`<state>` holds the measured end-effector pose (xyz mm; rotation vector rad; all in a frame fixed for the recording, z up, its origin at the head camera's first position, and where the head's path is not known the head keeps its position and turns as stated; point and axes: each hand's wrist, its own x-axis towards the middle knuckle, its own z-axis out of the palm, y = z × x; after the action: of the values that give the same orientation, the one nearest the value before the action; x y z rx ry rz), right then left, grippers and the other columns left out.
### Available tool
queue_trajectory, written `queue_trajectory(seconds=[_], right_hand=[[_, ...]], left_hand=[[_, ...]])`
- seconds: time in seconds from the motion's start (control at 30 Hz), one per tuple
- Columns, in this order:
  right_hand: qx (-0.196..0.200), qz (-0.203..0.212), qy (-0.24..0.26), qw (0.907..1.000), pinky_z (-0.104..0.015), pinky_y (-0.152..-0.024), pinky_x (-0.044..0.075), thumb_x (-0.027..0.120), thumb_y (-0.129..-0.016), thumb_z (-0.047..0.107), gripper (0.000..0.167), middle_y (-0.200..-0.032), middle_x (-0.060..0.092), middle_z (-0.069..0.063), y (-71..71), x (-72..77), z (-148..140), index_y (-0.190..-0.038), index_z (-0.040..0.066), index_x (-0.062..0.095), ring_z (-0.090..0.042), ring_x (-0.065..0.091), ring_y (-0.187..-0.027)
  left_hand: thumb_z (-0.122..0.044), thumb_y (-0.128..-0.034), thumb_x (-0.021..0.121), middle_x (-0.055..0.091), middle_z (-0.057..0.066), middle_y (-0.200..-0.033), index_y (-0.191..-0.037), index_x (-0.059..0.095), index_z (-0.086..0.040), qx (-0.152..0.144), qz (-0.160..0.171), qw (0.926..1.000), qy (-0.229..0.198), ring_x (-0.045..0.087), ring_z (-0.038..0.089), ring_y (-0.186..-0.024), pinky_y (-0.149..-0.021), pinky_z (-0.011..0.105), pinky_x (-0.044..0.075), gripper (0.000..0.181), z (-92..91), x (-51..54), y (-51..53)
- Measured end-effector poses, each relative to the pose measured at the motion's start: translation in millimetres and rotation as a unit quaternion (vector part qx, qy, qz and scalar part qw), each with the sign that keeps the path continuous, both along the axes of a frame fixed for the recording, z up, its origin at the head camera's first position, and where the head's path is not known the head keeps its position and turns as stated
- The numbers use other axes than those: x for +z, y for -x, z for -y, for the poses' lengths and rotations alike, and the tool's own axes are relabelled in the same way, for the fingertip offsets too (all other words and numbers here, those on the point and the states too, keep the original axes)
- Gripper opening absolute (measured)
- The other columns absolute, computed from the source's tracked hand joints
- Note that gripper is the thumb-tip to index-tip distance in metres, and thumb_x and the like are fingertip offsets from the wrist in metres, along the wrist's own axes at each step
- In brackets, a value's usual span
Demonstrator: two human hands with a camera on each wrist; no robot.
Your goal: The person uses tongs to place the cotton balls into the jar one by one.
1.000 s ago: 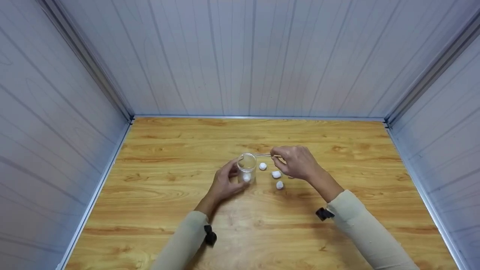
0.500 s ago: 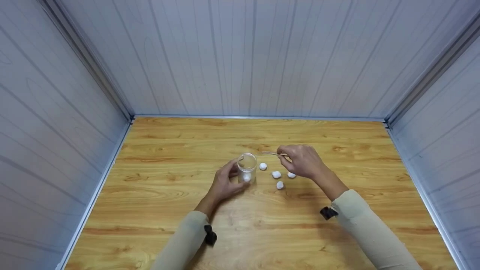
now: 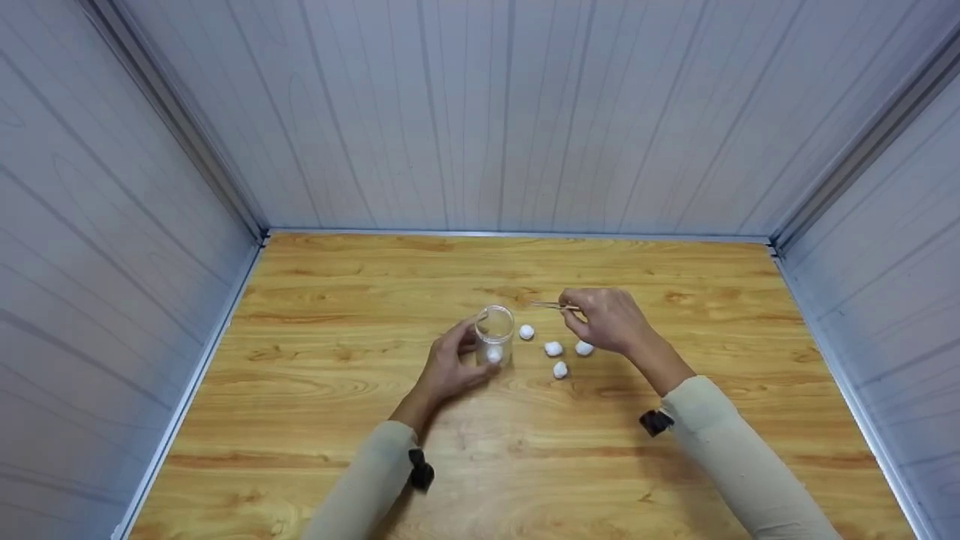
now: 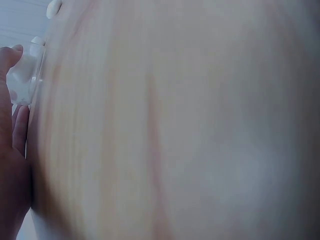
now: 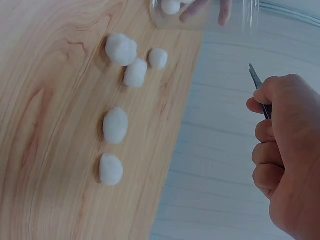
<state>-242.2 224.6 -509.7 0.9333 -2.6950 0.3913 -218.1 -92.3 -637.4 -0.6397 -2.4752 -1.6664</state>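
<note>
- One clear jar (image 3: 495,334) is gripped by the left hand (image 3: 452,364); partly cut off in right wrist view;
- one pair of tweezers (image 5: 256,79) is pinched by the right hand (image 3: 611,322) above the tabletop (image 3: 300,405); rear end hidden;
- five white balls (image 5: 115,125) counted beside jar; at least two seen inside.

Left hand (image 3: 448,361) near centre of head frame, curved in a C-shaped grip; left forearm (image 3: 365,480) enters from bottom edge, left of centre. Right hand (image 3: 609,321) right of centre, thumb (image 5: 280,87) and index (image 5: 254,105) pinching, other fingers (image 5: 267,153) curled; right forearm (image 3: 739,457) angles in from lower right.
</note>
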Motion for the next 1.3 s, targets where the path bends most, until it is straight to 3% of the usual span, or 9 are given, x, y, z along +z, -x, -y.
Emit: queue_trajectory(seconds=[0.17, 0.3, 0.47, 0.73, 1.13, 1.3], right_hand=[[-0.004, 0.021, -0.001, 0.9998, -0.024, -0.048, 0.030, 0.072, -0.106, 0.017, 0.012, -0.089, 0.086, -0.012, 3.1, -3.7, -1, -0.111, 0.009, 0.080, -0.006, 0.036, -0.050], [-0.011, 0.033, -0.004, 0.9994, -0.023, -0.050, 0.026, 0.071, -0.106, 0.017, 0.013, -0.085, 0.085, -0.012, 6.4, -8.2, -1, -0.112, 0.008, 0.080, -0.006, 0.032, -0.051], [-0.018, 0.051, -0.016, 0.9984, -0.026, -0.049, 0.030, 0.070, -0.107, 0.018, 0.014, -0.085, 0.083, -0.013, 10.4, -16.2, -1, -0.113, 0.008, 0.079, -0.010, 0.037, -0.052], [-0.021, 0.070, -0.035, 0.9967, -0.037, -0.050, 0.051, 0.070, -0.106, 0.020, 0.015, -0.092, 0.086, -0.012, 13.4, -26.5, 0, -0.112, 0.009, 0.078, -0.016, 0.056, -0.055], [-0.016, 0.073, -0.063, 0.9952, -0.041, -0.050, 0.054, 0.071, -0.106, 0.020, 0.012, -0.095, 0.086, -0.011, 14.8, -32.9, 5, -0.110, 0.010, 0.076, -0.022, 0.063, -0.059], [-0.011, 0.086, -0.073, 0.9936, -0.038, -0.050, 0.050, 0.071, -0.107, 0.019, 0.011, -0.095, 0.086, -0.010, 15.6, -35.0, 8, -0.110, 0.011, 0.077, -0.019, 0.060, -0.058]], left_hand=[[-0.015, -0.0879, 0.098, 0.075, 0.025, -0.131, -0.160, 0.056, -0.002, -0.004, -0.012, 0.9999, -0.002, 0.077, 0.043, -0.121, -0.106, 0.046, 0.072, 0.084, -0.3, -0.8, 0.8], [-0.014, -0.0871, 0.098, 0.076, 0.025, -0.133, -0.160, 0.056, -0.001, -0.003, -0.008, 1.0000, -0.001, 0.077, 0.042, -0.122, -0.107, 0.045, 0.071, 0.085, 0.0, -0.2, 1.3], [-0.015, -0.0862, 0.099, 0.075, 0.027, -0.136, -0.161, 0.056, -0.003, -0.003, 0.001, 1.0000, -0.002, 0.078, 0.041, -0.124, -0.108, 0.044, 0.071, 0.087, 1.2, 0.2, 1.1], [-0.015, -0.0867, 0.098, 0.075, 0.027, -0.135, -0.161, 0.056, -0.002, -0.001, -0.010, 0.9999, -0.001, 0.078, 0.042, -0.122, -0.106, 0.043, 0.072, 0.086, 1.1, -1.1, 0.5], [-0.014, -0.0870, 0.098, 0.074, 0.026, -0.139, -0.163, 0.054, -0.003, -0.002, -0.004, 1.0000, 0.004, 0.077, 0.042, -0.124, -0.108, 0.045, 0.071, 0.088, 2.0, -1.5, 1.0], [-0.014, -0.0882, 0.097, 0.074, 0.026, -0.138, -0.163, 0.054, -0.004, -0.003, -0.008, 1.0000, 0.002, 0.077, 0.041, -0.125, -0.109, 0.047, 0.070, 0.088, 1.3, -1.1, -0.2]])
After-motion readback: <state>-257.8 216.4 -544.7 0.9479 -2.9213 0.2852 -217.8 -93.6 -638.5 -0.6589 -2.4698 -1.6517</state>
